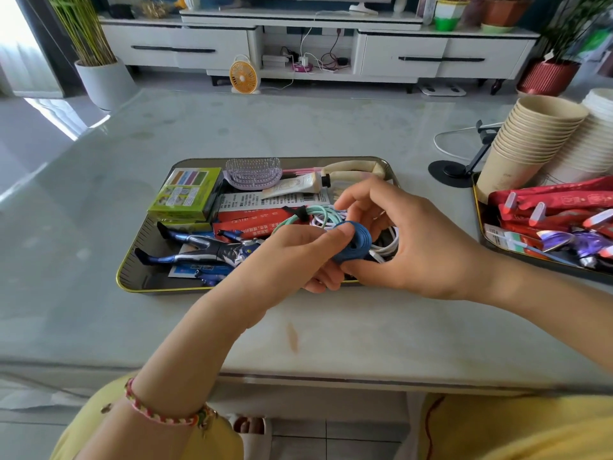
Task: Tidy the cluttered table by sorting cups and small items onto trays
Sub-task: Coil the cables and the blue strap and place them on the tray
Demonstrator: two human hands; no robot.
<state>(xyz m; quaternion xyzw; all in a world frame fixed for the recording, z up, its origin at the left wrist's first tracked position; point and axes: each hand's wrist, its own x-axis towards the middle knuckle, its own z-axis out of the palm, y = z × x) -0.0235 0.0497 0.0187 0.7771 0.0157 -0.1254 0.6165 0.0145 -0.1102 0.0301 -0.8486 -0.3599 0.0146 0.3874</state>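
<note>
A grey tray (pixel 146 234) with a gold rim sits mid-table, full of small items: a green box (pixel 185 194), a lilac hairbrush (pixel 253 172), a cream tube (pixel 295 186), red packets (pixel 255 220), a blue toy figure (pixel 205 250), and mint and white cables (pixel 311 214). Above its right front corner, my left hand (pixel 298 257) and my right hand (pixel 404 237) together hold a coiled blue band (pixel 353 245); the left thumb presses on its top and the right fingers curl around it.
A second tray (pixel 481 224) at the right holds red packets (pixel 550 207), a purple toy figure (pixel 577 244) and stacked beige paper cups (pixel 530 137); white cups (pixel 593 141) stand beside them. A black phone stand (pixel 454 167) sits behind. A TV cabinet, fan and plant pots lie beyond the table.
</note>
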